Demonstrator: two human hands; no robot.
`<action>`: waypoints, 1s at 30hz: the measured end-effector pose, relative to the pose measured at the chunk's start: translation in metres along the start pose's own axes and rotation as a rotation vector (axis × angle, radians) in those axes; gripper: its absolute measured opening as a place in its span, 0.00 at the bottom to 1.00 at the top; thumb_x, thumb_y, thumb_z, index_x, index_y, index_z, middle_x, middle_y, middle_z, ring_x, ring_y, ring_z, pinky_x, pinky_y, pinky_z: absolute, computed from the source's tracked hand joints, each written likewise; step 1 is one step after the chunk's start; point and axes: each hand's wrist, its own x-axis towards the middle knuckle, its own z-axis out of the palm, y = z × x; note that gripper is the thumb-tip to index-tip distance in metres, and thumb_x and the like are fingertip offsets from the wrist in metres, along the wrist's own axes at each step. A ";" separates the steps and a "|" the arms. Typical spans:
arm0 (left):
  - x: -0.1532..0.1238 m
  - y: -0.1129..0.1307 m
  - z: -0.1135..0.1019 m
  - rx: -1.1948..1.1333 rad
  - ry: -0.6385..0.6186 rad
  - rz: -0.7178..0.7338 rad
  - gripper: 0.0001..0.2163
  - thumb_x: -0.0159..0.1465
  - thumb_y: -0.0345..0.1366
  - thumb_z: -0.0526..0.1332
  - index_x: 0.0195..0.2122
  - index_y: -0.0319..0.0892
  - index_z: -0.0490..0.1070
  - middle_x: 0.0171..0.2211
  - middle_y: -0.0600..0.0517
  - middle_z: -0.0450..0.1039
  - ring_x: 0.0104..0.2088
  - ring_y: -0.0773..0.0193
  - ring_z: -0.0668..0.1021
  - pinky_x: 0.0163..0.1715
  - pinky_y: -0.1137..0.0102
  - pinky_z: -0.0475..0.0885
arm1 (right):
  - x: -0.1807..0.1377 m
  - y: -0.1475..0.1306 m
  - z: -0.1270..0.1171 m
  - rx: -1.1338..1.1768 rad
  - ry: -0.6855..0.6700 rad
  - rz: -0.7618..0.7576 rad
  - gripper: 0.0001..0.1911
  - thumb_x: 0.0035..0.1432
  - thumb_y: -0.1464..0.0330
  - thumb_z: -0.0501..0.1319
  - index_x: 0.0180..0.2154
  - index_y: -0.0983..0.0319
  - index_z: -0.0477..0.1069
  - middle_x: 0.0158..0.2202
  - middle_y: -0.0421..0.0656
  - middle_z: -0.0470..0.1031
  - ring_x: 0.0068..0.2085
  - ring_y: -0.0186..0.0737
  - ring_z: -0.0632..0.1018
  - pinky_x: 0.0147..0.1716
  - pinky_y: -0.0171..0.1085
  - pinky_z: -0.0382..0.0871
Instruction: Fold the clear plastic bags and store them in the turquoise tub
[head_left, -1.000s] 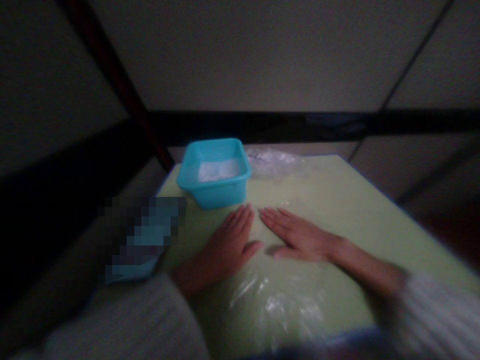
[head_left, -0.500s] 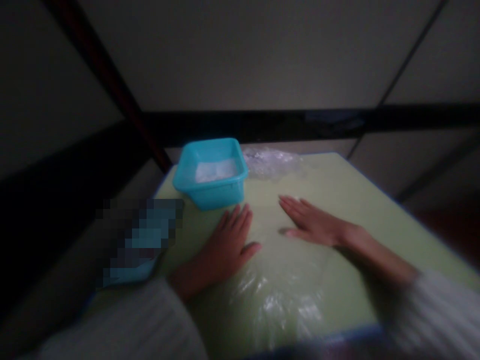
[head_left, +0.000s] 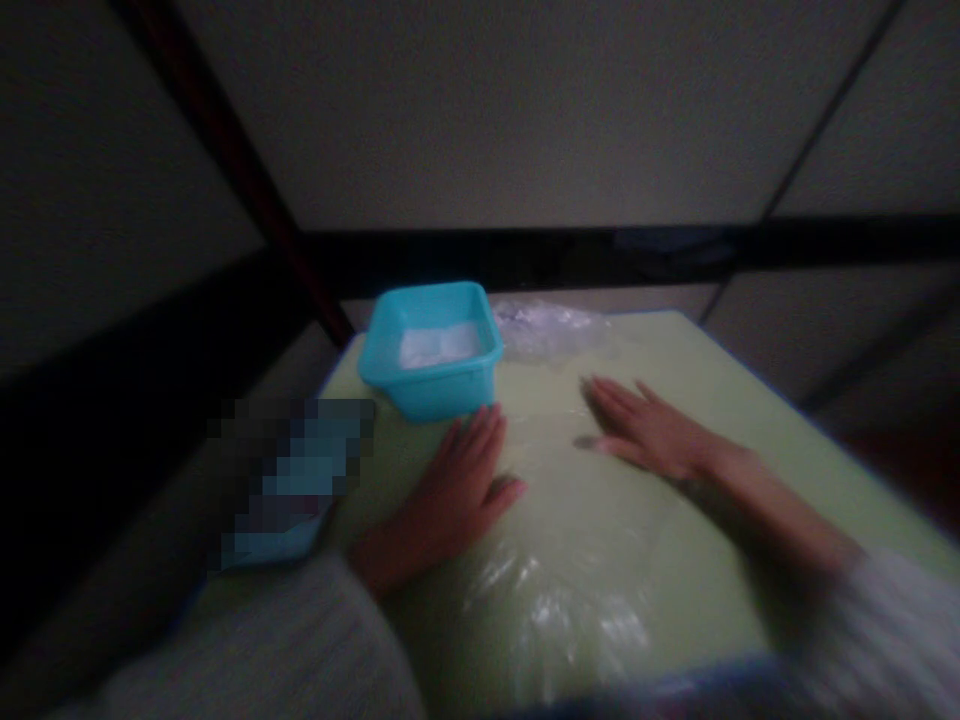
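A clear plastic bag (head_left: 562, 560) lies spread on the yellow-green tabletop (head_left: 697, 380), its near part wrinkled and shiny. Flat by the bag's left edge, my left hand (head_left: 461, 490) has its fingers stretched forward and thumb out, just in front of a turquoise basin (head_left: 450, 385). My right hand (head_left: 649, 430) is on the other side, fingers extended and thumb apart, slightly blurred; whether it touches the bag or hovers just over it I cannot tell. Neither hand grips anything.
White sheet-like material (head_left: 439, 345) lies inside the basin. Behind it, to the right, is a crumpled clear plastic heap (head_left: 555, 330). A pixelated bluish flat object (head_left: 307, 480) rests at the table's left edge. A pale wall (head_left: 525, 120) rises beyond the table.
My right hand has moved a little to the right and away from me, widening the gap between the hands. My left hand stays nearly in place. The view has shifted slightly.
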 end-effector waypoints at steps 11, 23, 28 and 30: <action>0.005 0.001 0.007 0.048 -0.052 0.047 0.29 0.67 0.46 0.49 0.62 0.27 0.50 0.65 0.34 0.46 0.66 0.49 0.49 0.63 0.56 0.49 | 0.003 -0.045 0.010 0.119 -0.120 -0.354 0.41 0.62 0.47 0.45 0.65 0.69 0.46 0.66 0.56 0.44 0.66 0.51 0.47 0.63 0.53 0.43; 0.004 0.001 0.004 0.099 -0.064 0.049 0.29 0.68 0.48 0.47 0.62 0.28 0.51 0.65 0.35 0.46 0.66 0.47 0.48 0.62 0.54 0.49 | -0.002 0.004 0.010 0.071 -0.183 -0.108 0.42 0.61 0.44 0.43 0.67 0.61 0.35 0.68 0.51 0.37 0.66 0.53 0.43 0.63 0.56 0.40; 0.005 0.000 0.005 0.079 -0.070 0.045 0.29 0.68 0.47 0.49 0.62 0.28 0.51 0.65 0.35 0.46 0.66 0.47 0.48 0.63 0.54 0.49 | -0.006 0.023 0.008 0.070 -0.204 0.041 0.43 0.60 0.43 0.42 0.67 0.59 0.37 0.68 0.47 0.38 0.66 0.54 0.44 0.62 0.58 0.41; 0.004 -0.001 0.006 0.035 -0.058 0.045 0.30 0.67 0.46 0.50 0.63 0.29 0.50 0.66 0.36 0.46 0.66 0.48 0.48 0.63 0.54 0.49 | -0.006 0.028 0.006 0.097 -0.208 0.046 0.42 0.60 0.43 0.42 0.67 0.59 0.40 0.68 0.47 0.40 0.66 0.55 0.45 0.62 0.59 0.43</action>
